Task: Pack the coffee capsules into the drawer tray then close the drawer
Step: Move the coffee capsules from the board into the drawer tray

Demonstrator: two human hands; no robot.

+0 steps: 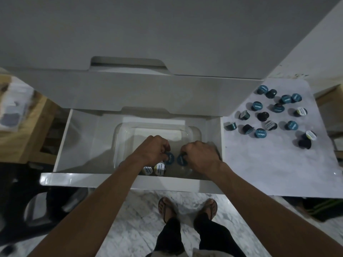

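Clear plastic tray (193,133) holds both hands, left hand (155,148) and right hand (201,154) each clamped on a teal capsule.

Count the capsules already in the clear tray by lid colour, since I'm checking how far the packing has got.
Teal-lidded capsules: 2
White-lidded capsules: 2
Total: 4 showing; more may be hidden.
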